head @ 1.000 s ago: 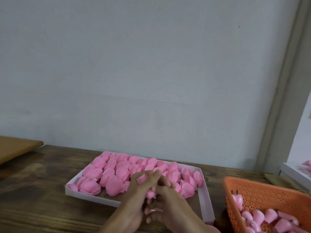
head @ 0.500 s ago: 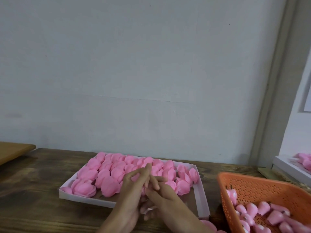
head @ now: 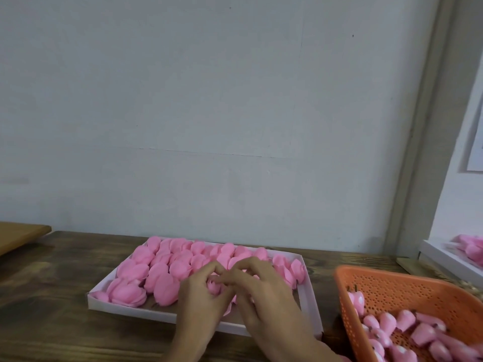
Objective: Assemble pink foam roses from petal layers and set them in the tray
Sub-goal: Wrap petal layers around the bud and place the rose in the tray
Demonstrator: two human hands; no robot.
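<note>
Your left hand (head: pixel 202 296) and right hand (head: pixel 264 291) both pinch one rose (head: pixel 214 286), lower centre; one tray (head: pixel 308 307) holds perhaps thirty roses, blurred.

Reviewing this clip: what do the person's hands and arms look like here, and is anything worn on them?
Both hands are bare: no gloves, rings or tape show on the left hand or the right hand. The wrists and the visible parts of the forearms are bare too, with no sleeve, watch or bracelet in view. The fingers are slim; the nails are too blurred to describe.
</note>
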